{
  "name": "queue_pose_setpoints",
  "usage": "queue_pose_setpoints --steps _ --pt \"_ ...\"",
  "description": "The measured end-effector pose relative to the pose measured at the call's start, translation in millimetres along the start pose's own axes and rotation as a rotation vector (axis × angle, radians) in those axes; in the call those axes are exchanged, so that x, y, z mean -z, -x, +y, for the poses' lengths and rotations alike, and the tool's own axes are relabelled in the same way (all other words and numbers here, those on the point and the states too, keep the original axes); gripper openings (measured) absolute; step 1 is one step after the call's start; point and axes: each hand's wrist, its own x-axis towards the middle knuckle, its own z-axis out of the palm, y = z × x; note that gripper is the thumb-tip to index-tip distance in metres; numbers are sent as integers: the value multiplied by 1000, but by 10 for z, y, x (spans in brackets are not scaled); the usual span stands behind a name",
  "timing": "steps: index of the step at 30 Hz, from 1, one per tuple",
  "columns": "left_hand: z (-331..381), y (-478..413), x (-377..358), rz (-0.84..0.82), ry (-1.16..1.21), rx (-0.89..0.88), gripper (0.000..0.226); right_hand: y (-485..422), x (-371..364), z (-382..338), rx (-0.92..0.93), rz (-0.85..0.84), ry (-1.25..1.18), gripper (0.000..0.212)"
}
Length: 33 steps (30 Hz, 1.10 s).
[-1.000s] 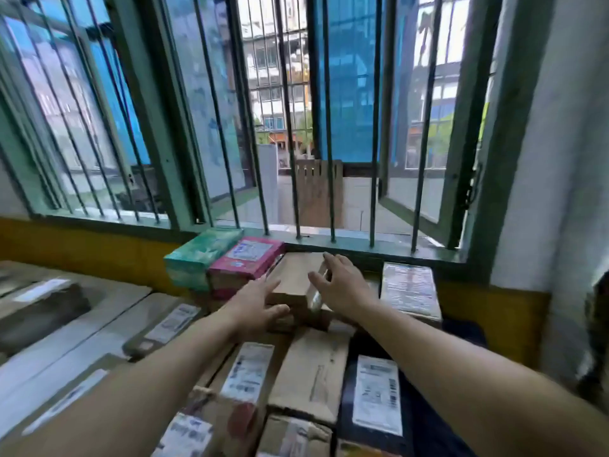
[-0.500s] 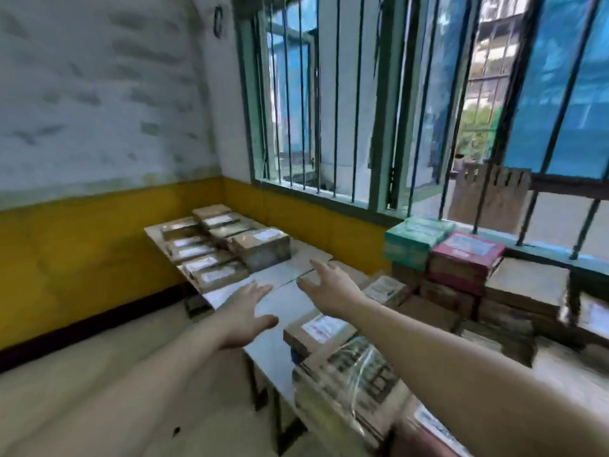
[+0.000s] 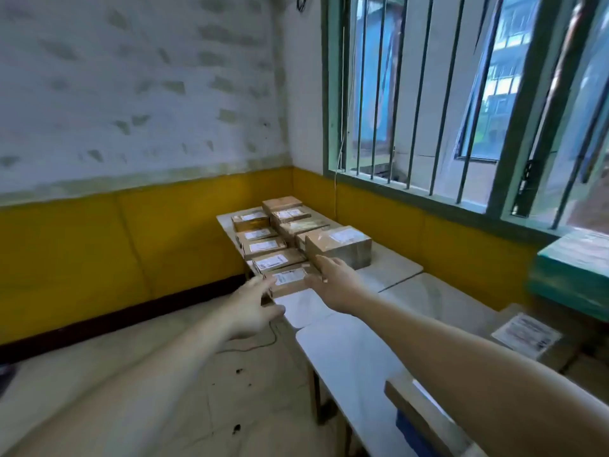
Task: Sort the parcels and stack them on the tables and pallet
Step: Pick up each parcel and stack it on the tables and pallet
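We record two rows of labelled parcels (image 3: pixel 263 247) on the far surface (image 3: pixel 392 273), a taller box (image 3: pixel 339 247) just beyond the right grip (image 3: pixel 333 282), and both it and the left grip (image 3: pixel 253 308), fingers spread, flanking the nearest parcel (image 3: pixel 290 282).

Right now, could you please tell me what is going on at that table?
A person stretches both bare hands toward the nearest parcel, the last in two rows of boxes on the corner table. The left hand is at its left edge, the right hand at its right edge beside a taller box. Both look open; no grip shows.
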Motion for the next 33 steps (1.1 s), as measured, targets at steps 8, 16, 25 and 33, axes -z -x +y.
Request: queue_pose_setpoints --steps 8,16,25,33 --pt "-344 -1196 454 14 1 55 70 -1329 -81 -87 44 -8 -45 52" --pt "-1031 -2339 783 27 4 18 69 -2507 -474 -168 10 -43 5 63" --pt "-1979 -3880 1438 -12 -10 -57 69 -4214 -943 -655 -80 -18 41 64" --pt "-2523 -5356 1894 -49 -33 -111 72 -5473 -1132 -657 -178 8 61 60"
